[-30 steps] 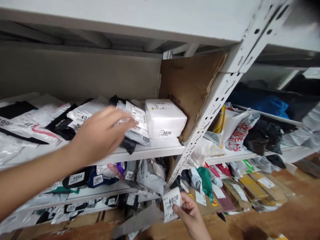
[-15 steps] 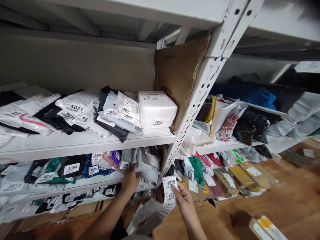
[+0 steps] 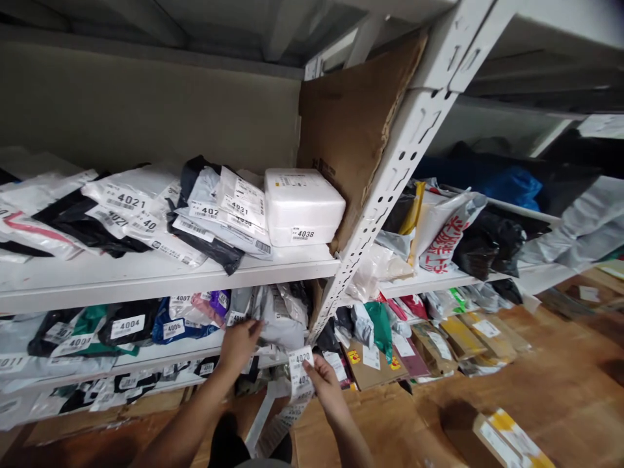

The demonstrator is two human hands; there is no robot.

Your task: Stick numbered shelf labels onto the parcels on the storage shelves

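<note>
My left hand (image 3: 238, 343) is at the lower shelf, its fingers closed at the edge of a grey plastic mailer bag (image 3: 281, 330); part of the grip is hidden. Beside its fingertips is a partly covered number label (image 3: 236, 318). My right hand (image 3: 325, 385) pinches a strip of printed number labels (image 3: 300, 372) between thumb and fingers. The top label reads 4020, and the strip's paper tail hangs and curls down in front of my body. Left of my left hand lie a purple parcel (image 3: 219, 301) and a blue parcel (image 3: 182, 327) with number labels.
Above, a white shelf (image 3: 273, 270) bears labelled bags and a white foam box (image 3: 305, 211) marked 4038. A perforated white post (image 3: 390, 188) and a cardboard divider (image 3: 358, 110) separate the right bay. Cardboard boxes (image 3: 511, 442) lie on the brown floor.
The view has shifted slightly. My right hand has moved left with the label strip, nearer my left hand. My left hand stays at the grey bag, its fingers drawn closer together.
</note>
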